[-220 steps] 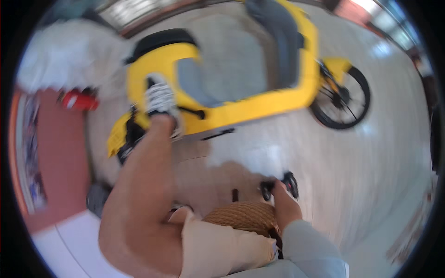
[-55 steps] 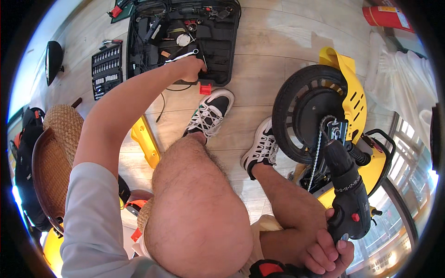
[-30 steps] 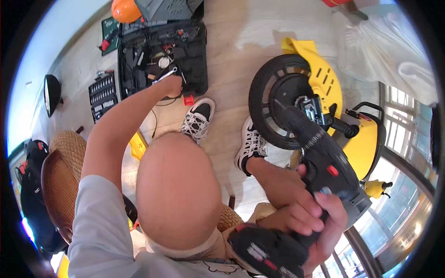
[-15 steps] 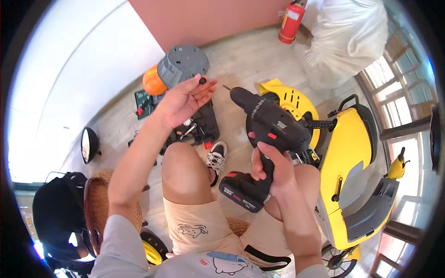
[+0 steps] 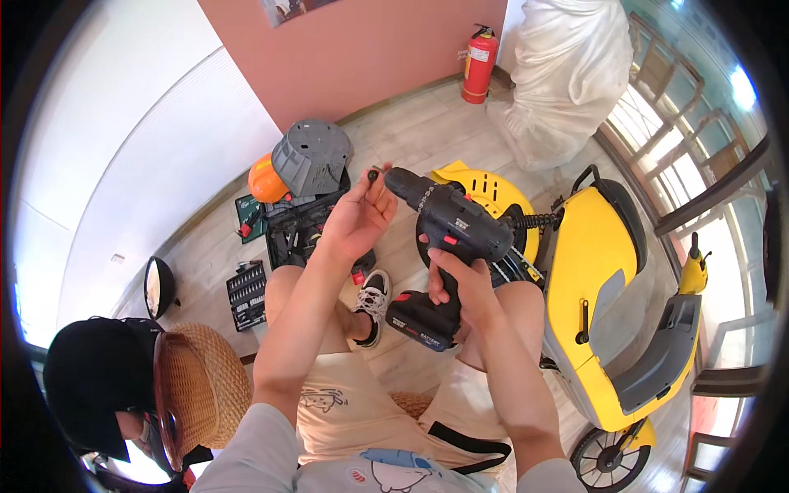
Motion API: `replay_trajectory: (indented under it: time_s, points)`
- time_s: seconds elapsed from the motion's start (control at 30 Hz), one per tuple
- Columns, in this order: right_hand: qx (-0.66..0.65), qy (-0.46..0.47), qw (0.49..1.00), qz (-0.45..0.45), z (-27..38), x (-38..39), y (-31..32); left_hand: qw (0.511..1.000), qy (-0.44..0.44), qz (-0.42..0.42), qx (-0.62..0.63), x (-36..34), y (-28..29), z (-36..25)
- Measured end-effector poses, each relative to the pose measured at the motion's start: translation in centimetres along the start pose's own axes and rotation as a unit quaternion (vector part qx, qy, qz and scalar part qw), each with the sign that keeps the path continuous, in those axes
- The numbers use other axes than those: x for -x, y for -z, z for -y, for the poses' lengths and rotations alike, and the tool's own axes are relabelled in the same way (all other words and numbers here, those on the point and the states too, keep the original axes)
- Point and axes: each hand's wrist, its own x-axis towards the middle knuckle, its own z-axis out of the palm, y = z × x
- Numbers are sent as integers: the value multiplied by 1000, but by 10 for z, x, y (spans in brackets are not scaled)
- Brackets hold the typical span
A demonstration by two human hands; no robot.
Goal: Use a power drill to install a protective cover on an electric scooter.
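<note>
My right hand (image 5: 462, 286) is wrapped around the handle of a black cordless drill (image 5: 460, 228) with red switches and a battery block at its foot. The drill lies level, its chuck pointing left at my left hand. Between thumb and fingertips, my left hand (image 5: 362, 215) pinches a small round black part (image 5: 373, 175), too small to name. The drill's bit end is right beside this part; whether they touch I cannot tell. Beyond the drill lies a round yellow slotted cover (image 5: 485, 185), partly hidden by it.
A yellow scooter body (image 5: 588, 287) stands on my right. Ahead left are an open toolbox (image 5: 283, 238), a socket set (image 5: 246, 296), a grey plastic shell (image 5: 312, 156) and an orange helmet-like piece (image 5: 265, 179). A fire extinguisher (image 5: 479, 66) and a white-wrapped bundle (image 5: 567, 82) stand farther back.
My hands have come together: the drill's tip is now at the small black part in my left hand, where a gap was before. The view has shifted, showing more of the wall.
</note>
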Motion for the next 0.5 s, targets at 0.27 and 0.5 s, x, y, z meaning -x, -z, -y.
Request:
replay_trajectory:
  time_s: [0.27,0.5]
  points:
    - [54,-21,998,-5,-8,-11,-3,999,-27,30,3,-6,-5,-3]
    - [59,-8,998,-25,-7,-15,-7,999,-41,16,-12,-10,-3,-19]
